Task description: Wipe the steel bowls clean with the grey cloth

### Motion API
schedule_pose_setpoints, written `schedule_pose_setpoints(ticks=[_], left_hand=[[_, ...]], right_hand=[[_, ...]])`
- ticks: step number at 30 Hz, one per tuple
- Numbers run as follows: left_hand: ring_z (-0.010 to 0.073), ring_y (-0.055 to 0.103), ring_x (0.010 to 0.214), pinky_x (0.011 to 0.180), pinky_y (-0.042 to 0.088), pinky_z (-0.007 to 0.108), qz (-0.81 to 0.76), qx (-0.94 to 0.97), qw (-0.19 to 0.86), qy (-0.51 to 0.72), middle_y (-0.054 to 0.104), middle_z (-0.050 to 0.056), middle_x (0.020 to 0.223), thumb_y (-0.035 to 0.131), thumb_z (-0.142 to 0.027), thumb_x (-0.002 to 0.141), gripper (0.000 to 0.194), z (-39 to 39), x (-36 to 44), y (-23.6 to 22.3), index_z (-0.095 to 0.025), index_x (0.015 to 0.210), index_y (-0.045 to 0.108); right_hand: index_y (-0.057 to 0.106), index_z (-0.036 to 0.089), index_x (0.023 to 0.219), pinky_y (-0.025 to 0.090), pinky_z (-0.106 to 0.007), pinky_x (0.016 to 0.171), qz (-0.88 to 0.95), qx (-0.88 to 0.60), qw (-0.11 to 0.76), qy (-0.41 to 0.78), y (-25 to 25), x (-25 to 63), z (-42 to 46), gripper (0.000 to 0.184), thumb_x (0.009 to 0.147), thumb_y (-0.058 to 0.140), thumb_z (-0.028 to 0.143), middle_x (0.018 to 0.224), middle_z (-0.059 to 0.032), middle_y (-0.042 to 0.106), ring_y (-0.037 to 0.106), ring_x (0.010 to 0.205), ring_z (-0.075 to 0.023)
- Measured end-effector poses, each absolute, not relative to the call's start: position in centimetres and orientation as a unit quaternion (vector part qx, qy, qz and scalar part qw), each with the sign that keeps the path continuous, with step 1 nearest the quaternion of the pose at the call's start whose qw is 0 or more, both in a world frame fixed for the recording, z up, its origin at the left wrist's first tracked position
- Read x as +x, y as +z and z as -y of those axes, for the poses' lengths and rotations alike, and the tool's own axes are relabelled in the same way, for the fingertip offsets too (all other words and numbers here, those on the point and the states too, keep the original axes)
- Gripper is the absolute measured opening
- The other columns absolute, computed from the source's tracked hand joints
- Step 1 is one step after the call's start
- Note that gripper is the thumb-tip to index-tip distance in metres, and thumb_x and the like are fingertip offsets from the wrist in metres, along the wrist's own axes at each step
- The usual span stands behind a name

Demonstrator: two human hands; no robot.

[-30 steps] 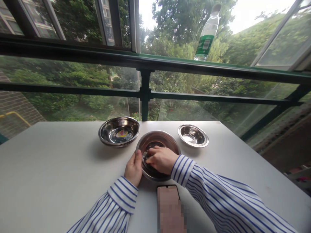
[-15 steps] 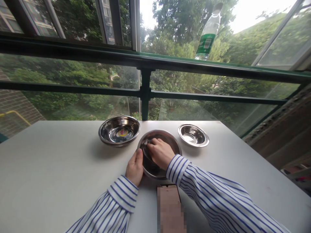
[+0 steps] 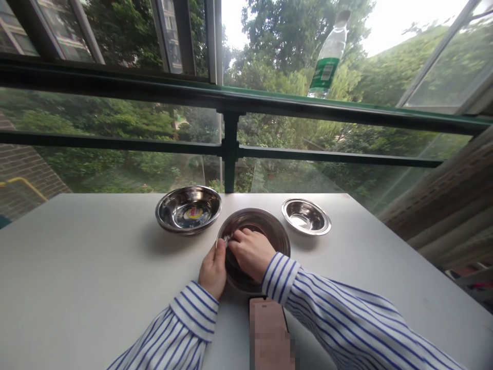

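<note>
Nearest: phone (image 3: 265, 316) flat on white bench (image 3: 96, 282), screen pixelated, can't be read. Just past its top edge, btwn both hands: mid bowl (image 3: 275, 231), round metal, shiny rim, inside dark & brownish w/ reflections. L hand (image 3: 211, 270), blue/wht striped cuff, grips its L side: thumb up at rim, other fingers outside & mostly hidden. R hand (image 3: 252, 252), same striped cuff, reaches in over the near R rim; fingers curled, bunched tight on a small silvery thing (image 3: 226, 239) against the inner L wall, close to L thumb. Mostly covered, can't ID it.

Farther back, L: wider metal bowl (image 3: 173, 216), mirror-bright, round yellow/pink sticker (image 3: 193, 213) on its bottom, print too small to read. Back R: smaller metal bowl (image 3: 316, 226), flat bright rim, near mid bowl but apart.

Beyond bench: dk green railing (image 3: 269, 105), clear bottle (image 3: 335, 43) at its top bar, pale cap, green label (image 3: 324, 72) w/ wht barcode-type panel, wording illegible. Trees (image 3: 277, 46) outside.
</note>
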State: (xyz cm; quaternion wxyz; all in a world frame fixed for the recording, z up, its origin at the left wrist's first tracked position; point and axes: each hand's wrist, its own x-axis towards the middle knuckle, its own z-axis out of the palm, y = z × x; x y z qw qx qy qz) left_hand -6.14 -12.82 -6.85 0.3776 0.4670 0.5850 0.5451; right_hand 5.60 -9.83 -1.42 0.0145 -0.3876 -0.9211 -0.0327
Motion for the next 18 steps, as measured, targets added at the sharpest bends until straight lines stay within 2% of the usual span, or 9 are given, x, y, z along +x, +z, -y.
schedule_pose_setpoints(ticks=[3, 7, 10, 14, 18], left_hand=[[0.0243, 0.053, 0.112, 0.098, 0.037, 0.037, -0.585, 0.464, 0.366, 0.556, 0.064, 0.013, 0.114, 0.039, -0.057, 0.08, 0.056, 12.8, -6.2, -6.8, -0.014, 0.106, 0.061], [0.0257, 0.058, 0.103, 0.091, 0.042, 0.038, -0.589, 0.468, 0.356, 0.554, 0.068, 0.012, 0.101, 0.037, -0.06, 0.079, 0.057, 12.9, -6.2, -6.7, -0.013, 0.097, 0.064], [0.0252, 0.057, 0.104, 0.092, 0.042, 0.037, -0.586, 0.464, 0.346, 0.567, 0.068, 0.011, 0.1, 0.036, -0.058, 0.081, 0.055, 13.0, -6.0, -6.7, -0.013, 0.097, 0.064], [0.0241, 0.055, 0.108, 0.094, 0.04, 0.035, -0.578, 0.471, 0.35, 0.567, 0.067, 0.011, 0.104, 0.034, -0.055, 0.083, 0.053, 13.1, -5.8, -6.8, -0.013, 0.099, 0.063], [0.0243, 0.056, 0.107, 0.094, 0.04, 0.036, -0.581, 0.48, 0.355, 0.553, 0.067, 0.012, 0.104, 0.033, -0.053, 0.084, 0.053, 13.2, -5.7, -6.7, -0.012, 0.102, 0.062]], right_hand=[[0.059, 0.012, 0.097, 0.043, -0.034, 0.069, 0.902, -0.428, 0.031, -0.045, -1.6, 4.7, 9.6, 0.025, 0.085, 0.037, 0.015, 0.097, -0.014, 0.055, 0.05, 0.089, -0.0237], [0.064, 0.02, 0.086, 0.043, -0.029, 0.065, 0.928, -0.372, 0.0, -0.017, -1.6, 6.1, 9.9, 0.02, 0.084, 0.043, 0.021, 0.093, -0.0061, 0.059, 0.052, 0.085, -0.0201], [0.065, 0.024, 0.079, 0.042, -0.025, 0.062, 0.945, -0.325, -0.033, 0.007, -1.4, 8.1, 10.6, 0.015, 0.079, 0.051, 0.022, 0.09, -0.002, 0.061, 0.053, 0.08, -0.0164], [0.066, 0.023, 0.084, 0.041, -0.026, 0.063, 0.944, -0.327, -0.042, 0.002, -1.3, 9.3, 11.3, 0.018, 0.082, 0.048, 0.021, 0.09, -0.0041, 0.061, 0.053, 0.079, -0.0169], [0.063, 0.022, 0.093, 0.041, -0.028, 0.065, 0.929, -0.368, -0.005, -0.032, -1.6, 7.9, 11.0, 0.022, 0.088, 0.042, 0.025, 0.092, -0.0069, 0.059, 0.052, 0.082, -0.0186]])
